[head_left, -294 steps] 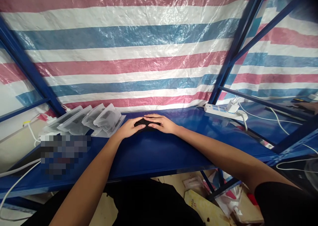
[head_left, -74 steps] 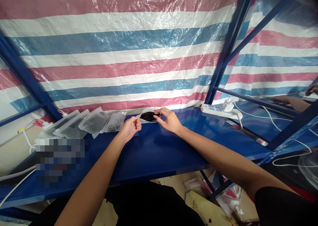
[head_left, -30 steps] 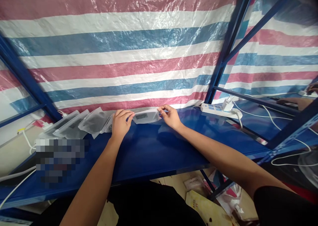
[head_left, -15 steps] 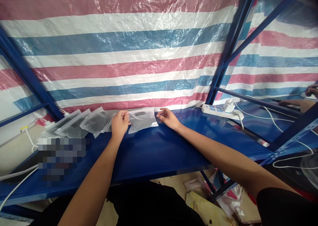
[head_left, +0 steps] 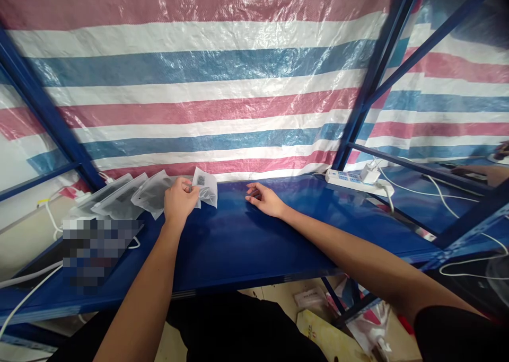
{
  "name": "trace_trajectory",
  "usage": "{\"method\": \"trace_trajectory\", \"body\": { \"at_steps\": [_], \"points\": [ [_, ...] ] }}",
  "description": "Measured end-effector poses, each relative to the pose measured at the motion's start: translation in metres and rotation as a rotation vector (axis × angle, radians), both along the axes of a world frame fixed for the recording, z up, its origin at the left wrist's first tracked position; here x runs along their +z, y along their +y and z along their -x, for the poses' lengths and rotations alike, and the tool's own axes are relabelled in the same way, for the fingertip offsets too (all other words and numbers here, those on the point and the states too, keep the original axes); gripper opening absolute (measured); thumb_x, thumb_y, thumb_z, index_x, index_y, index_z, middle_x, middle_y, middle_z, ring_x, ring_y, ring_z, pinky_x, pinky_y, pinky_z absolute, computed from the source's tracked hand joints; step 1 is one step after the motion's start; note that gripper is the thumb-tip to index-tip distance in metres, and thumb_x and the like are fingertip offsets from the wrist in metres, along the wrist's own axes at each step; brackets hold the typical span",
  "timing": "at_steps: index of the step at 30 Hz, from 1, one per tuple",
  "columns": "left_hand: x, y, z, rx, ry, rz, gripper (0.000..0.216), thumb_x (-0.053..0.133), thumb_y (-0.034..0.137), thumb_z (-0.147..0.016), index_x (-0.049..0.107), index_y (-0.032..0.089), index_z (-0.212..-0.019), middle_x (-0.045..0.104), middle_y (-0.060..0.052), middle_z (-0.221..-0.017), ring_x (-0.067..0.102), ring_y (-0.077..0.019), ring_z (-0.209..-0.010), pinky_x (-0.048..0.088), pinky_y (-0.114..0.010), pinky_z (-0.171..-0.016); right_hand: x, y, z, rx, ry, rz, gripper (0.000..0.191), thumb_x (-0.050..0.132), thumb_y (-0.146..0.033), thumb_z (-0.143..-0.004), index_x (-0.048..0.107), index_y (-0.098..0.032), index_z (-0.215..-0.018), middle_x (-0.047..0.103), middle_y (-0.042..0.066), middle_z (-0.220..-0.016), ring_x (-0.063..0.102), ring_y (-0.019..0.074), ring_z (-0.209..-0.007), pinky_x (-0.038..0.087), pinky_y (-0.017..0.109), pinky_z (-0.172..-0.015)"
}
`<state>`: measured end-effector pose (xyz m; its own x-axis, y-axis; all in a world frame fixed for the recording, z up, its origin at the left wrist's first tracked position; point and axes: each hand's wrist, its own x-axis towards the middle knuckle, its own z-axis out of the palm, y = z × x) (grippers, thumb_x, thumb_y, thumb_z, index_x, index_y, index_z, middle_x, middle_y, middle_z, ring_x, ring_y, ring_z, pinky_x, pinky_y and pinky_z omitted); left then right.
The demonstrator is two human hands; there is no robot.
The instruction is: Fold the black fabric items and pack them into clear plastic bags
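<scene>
My left hand (head_left: 180,199) is closed on a frosted plastic pouch (head_left: 205,186) with a barcode label, holding it upright at the right end of a row of similar pouches (head_left: 119,197) on the blue shelf (head_left: 238,240). My right hand (head_left: 264,199) rests on the shelf to the right of the pouch, fingers loosely spread, holding nothing. The pouches lean against one another near the back-left of the shelf.
A white power strip (head_left: 350,180) with a plugged-in charger (head_left: 370,171) and white cables lies at the back right. A striped red, white and blue tarp (head_left: 222,86) hangs behind. Another person's arm (head_left: 493,174) shows at the far right. Papers lie on the floor below.
My right hand has let go of the pouch and dropped onto the shelf. My left hand has carried the pouch left to the end of the row and tipped it upright.
</scene>
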<state>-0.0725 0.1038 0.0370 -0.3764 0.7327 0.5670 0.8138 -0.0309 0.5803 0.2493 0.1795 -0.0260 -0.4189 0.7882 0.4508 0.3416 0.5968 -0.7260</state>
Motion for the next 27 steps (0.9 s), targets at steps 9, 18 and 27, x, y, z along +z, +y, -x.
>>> {"method": "trace_trajectory", "body": {
  "at_steps": [9,18,27],
  "points": [
    [-0.005,0.003,0.005,0.036,0.030,0.055,0.039,0.066,0.063,-0.094,0.064,0.025,-0.104,0.078,-0.013,-0.101,0.073,-0.0380,-0.101,0.053,-0.043,-0.083,-0.003,0.001,0.001,0.027,-0.007,-0.019,0.039,0.076,-0.033,-0.097,0.064,-0.021,-0.132,0.076,0.009,-0.114,0.078,0.0209,-0.096,0.066,0.038,-0.085],
    [-0.010,0.003,0.006,-0.017,0.206,0.023,0.040,0.057,0.057,-0.102,0.076,0.026,-0.086,0.080,-0.011,-0.089,0.072,-0.0331,-0.085,0.046,-0.038,-0.075,-0.002,0.001,0.000,0.034,-0.009,-0.021,0.038,0.076,-0.034,-0.097,0.066,-0.021,-0.132,0.077,0.008,-0.111,0.078,0.0211,-0.096,0.067,0.038,-0.084],
    [-0.005,-0.001,-0.011,-0.438,0.180,-0.177,0.027,0.070,0.050,-0.101,0.083,0.026,-0.097,0.081,-0.005,-0.093,0.070,-0.0240,-0.082,0.054,-0.034,-0.078,-0.001,-0.001,0.002,0.016,-0.022,-0.060,0.040,0.073,-0.034,-0.099,0.063,-0.022,-0.135,0.073,0.010,-0.120,0.077,0.0226,-0.098,0.068,0.039,-0.081]
  ]
}}
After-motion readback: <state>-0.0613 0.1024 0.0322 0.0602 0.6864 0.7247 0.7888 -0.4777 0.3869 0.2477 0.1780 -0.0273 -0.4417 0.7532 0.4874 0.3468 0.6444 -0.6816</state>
